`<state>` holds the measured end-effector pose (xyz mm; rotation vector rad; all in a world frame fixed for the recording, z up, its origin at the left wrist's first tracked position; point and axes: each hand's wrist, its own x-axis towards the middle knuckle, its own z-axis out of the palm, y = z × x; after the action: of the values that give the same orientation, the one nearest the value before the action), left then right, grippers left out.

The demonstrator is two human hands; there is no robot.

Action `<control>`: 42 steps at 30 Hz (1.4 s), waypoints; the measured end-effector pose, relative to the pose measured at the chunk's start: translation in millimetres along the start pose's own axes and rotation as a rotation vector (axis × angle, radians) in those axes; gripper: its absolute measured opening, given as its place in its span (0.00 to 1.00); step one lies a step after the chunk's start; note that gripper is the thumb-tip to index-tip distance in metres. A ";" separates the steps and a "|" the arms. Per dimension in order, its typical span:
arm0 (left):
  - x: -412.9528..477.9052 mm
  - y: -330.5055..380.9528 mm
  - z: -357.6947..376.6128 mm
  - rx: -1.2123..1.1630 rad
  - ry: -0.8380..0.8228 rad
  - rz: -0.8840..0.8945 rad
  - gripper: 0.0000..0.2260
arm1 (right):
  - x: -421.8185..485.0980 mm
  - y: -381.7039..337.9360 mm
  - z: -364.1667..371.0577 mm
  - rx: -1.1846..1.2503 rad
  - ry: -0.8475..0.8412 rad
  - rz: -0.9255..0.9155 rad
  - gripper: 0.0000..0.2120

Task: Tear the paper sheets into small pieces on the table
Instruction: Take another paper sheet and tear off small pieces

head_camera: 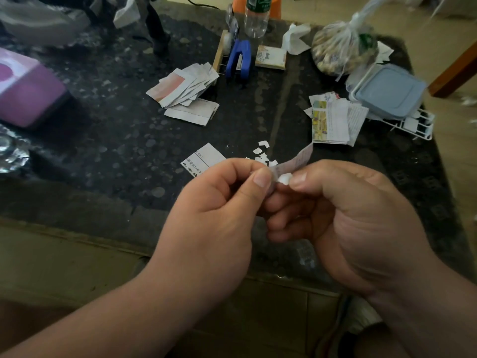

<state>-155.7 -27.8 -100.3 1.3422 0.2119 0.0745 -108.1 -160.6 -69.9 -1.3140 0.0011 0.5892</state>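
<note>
A narrow paper strip (296, 161) curls up to the right above the dark table (129, 151). My left hand (216, 210) pinches its near end between thumb and forefinger. Close beside it, my right hand (343, 223) pinches a small white torn bit (284, 179) at the same end. Several small white scraps (263, 152) lie on the table just beyond my fingers. A printed paper piece (204, 158) lies flat behind my left hand, partly hidden by it.
A stack of torn sheets (185, 86) lies at centre back, another stack (333, 121) at right. A blue stapler (238, 59), bottle (256, 19), tied plastic bag (343, 47), blue lidded box (387, 90) on a white rack and a purple box (28, 91) ring the table.
</note>
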 end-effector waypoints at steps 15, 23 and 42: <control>6.9 4.6 -4.7 -0.367 -0.174 -0.142 0.15 | 4.0 1.9 -6.8 -0.108 0.115 -0.172 0.08; 5.3 3.0 -4.8 -0.263 -0.119 -0.131 0.11 | 2.1 2.5 -9.1 -0.127 0.069 -0.219 0.09; 7.1 8.1 -7.7 -0.372 -0.088 -0.234 0.09 | 7.3 3.3 -24.5 -0.180 -0.072 -0.316 0.07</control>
<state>-149.7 -17.2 -94.8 0.9409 0.2648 -0.1370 -95.3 -179.4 -82.0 -1.4302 -0.3195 0.3718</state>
